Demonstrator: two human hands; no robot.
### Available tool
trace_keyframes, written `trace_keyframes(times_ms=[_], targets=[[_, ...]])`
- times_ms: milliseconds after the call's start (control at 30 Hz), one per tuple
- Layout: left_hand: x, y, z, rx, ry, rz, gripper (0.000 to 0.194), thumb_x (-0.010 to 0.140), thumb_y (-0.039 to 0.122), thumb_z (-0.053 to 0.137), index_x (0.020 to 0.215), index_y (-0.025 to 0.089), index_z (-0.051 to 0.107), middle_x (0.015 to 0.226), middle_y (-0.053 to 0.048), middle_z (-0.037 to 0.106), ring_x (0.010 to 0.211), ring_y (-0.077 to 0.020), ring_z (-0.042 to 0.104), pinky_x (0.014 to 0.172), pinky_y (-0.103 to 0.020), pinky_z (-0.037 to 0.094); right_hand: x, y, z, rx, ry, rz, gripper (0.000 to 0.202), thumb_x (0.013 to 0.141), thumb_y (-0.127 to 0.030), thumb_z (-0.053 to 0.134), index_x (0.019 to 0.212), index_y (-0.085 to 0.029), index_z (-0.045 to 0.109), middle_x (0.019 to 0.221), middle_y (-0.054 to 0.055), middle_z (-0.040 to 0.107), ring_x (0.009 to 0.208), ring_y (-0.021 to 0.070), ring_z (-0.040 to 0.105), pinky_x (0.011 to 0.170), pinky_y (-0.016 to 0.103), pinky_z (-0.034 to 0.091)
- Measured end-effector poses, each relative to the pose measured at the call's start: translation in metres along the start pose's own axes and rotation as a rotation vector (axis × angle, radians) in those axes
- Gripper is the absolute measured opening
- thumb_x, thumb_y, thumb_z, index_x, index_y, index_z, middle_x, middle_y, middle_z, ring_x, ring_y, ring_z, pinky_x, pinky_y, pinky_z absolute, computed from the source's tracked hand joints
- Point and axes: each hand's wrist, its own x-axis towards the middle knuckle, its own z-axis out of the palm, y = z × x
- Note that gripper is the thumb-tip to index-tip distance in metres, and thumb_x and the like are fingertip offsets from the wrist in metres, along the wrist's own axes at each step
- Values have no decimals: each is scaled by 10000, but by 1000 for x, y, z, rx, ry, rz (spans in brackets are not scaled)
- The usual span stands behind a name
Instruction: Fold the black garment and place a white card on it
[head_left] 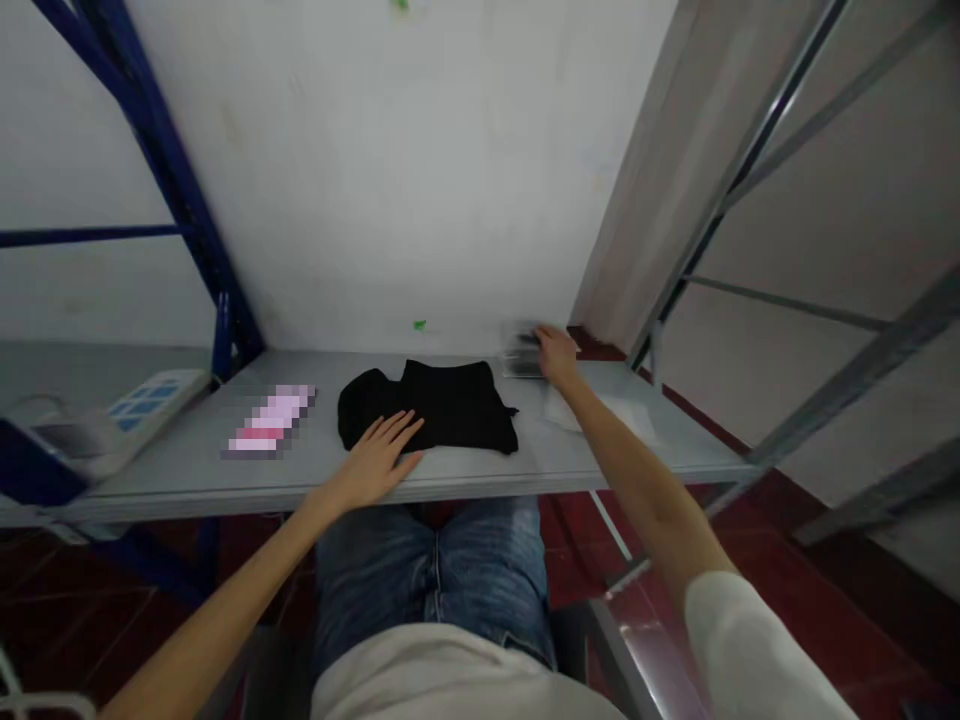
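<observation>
A folded black garment (435, 405) lies near the middle of a grey shelf (480, 475), close to its front edge, with a rounded part bulging toward the left. The left hand (379, 455) rests flat on the garment's near left corner, fingers spread and extended, palm down, gripping nothing. The right hand (556, 355) reaches to the back of the shelf, just right of the garment, and touches a small dark and grey object (521, 355) that is too blurred to identify; whether the fingers have closed on it I cannot tell. Beside the right forearm, a pale sheet or clear bag (600, 412) lies flat on the shelf surface.

Left of the garment, well apart from it, lies a pink and white item (270, 422) that is pixelated. Further left, at the shelf's end, sits a white device with blue buttons (112, 415), partly behind a blue upright post (176, 190) of the rack. A plain white wall (405, 170) stands behind the shelf, with a small green mark low on it. To the right rises a grey metal frame (757, 130). Below the shelf edge the person's blue jeans (431, 575) and pale shirt show, above a dark red floor (750, 560)
</observation>
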Motion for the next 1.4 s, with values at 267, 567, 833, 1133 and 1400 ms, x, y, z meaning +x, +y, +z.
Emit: trace_keyframes(times_ms=[267,567,833,1133,1400], targets=[[-1,0,0,-10,22,4,630,1064,570,344,1594,236,409,1658,-91,403,1555,-260,339,1285,-515,253,-29,18,51,22,-85,37,605,843,3,463,1414,-127,617,1442,139,641,1305,271,598,1123,392,441],[-1,-1,0,-31,13,-2,624,1060,565,361,1585,233,415,1660,-98,401,1554,-267,339,1283,-524,253,-24,7,44,36,-53,-15,601,836,9,447,1406,-123,582,1468,158,603,1345,273,533,1163,438,370],[3,0,-16,-108,-9,-27,559,1008,563,487,1445,226,572,1552,-129,544,1456,-325,481,1218,-563,350,-34,-68,21,76,-94,-207,468,963,-90,414,1398,-157,575,1428,138,610,1327,258,540,1102,357,431],[120,-55,-39,-262,193,-320,339,965,338,509,1222,187,670,1122,-79,762,1015,-227,716,977,-352,539,-14,-110,27,-53,-408,-169,460,1015,-153,382,1443,-164,550,1427,196,584,1228,306,623,1017,408,500],[157,-95,26,-211,196,-477,449,921,306,561,1336,145,617,1204,-157,700,1241,-321,609,1106,-449,457,1,-110,50,-82,-501,-135,529,984,-148,437,1513,-153,458,1511,215,502,1250,328,616,1011,435,516]])
